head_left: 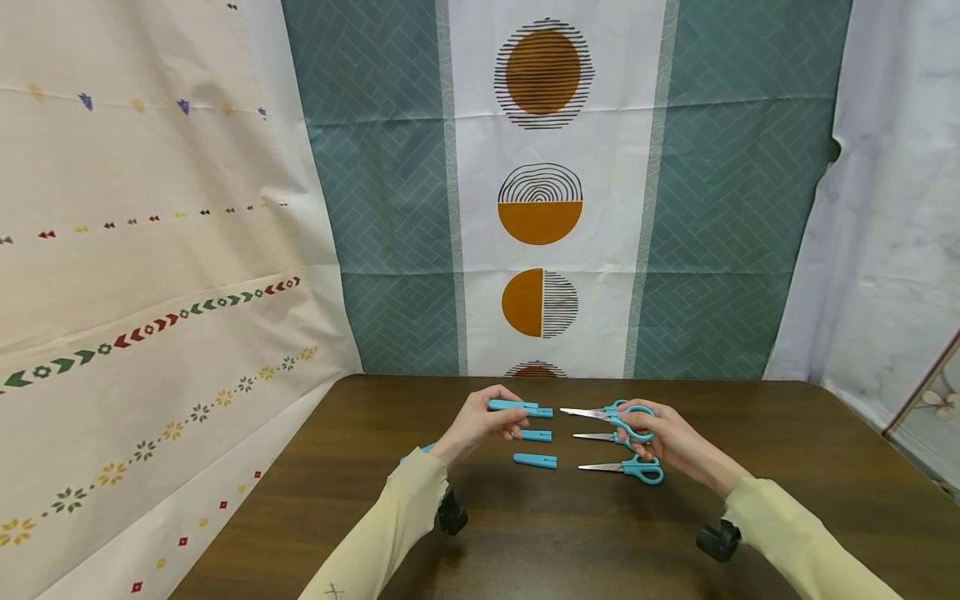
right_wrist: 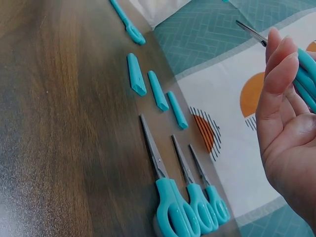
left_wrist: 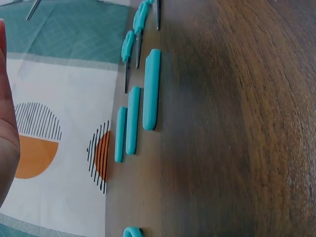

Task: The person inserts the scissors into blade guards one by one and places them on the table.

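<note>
My left hand pinches a turquoise blade cover between thumb and fingers, above the table. Its open end points toward the right. My right hand holds scissors with turquoise handles, blades directed left toward that cover; a gap separates the two. Below lie a near cover, a middle cover and a far cover, side by side. Facing them are near scissors, middle scissors and far scissors, bare blades pointing left.
Another turquoise-handled piece, seemingly covered scissors, lies left of the row, mostly hidden behind my left wrist in the head view. Everything lies on a dark wooden table. A patterned curtain hangs behind its far edge.
</note>
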